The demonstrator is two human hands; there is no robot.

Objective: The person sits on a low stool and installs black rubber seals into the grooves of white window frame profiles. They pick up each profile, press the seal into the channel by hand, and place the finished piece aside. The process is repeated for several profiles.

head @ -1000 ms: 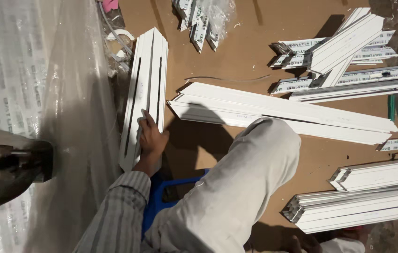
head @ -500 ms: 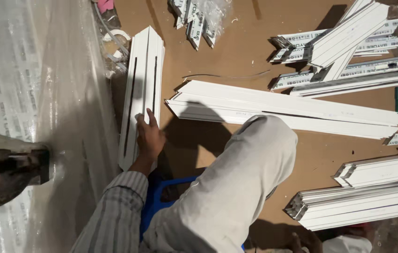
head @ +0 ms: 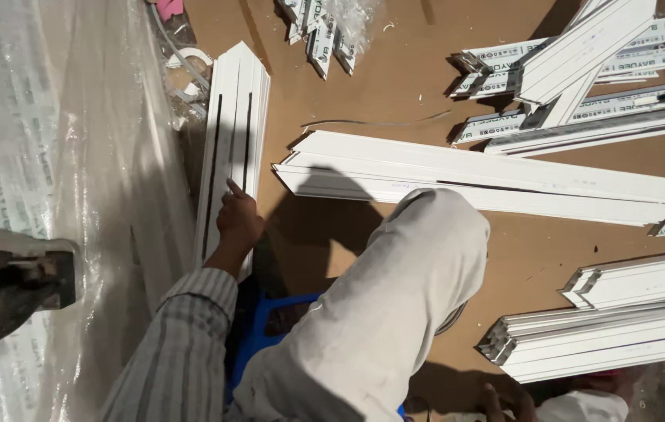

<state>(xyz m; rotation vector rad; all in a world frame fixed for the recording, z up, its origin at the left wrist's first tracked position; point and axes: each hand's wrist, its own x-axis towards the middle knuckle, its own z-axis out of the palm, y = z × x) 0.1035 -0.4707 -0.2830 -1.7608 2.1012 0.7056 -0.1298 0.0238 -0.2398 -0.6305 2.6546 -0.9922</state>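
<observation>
Left hand [head: 238, 223] rests on the white profile [head: 231, 133], fingers [head: 233, 187] narrow, pressing but not gripping it; profile runs ahead of the fingertips on cardboard [head: 395, 94]. Unclamped, it could skid sideways into the plastic sheet [head: 59, 141].

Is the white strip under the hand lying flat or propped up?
Flat: the white strip lies along the floor, left hand resting on it.

A clear plastic bag [head: 352, 16] of white pieces lies top centre.
</observation>
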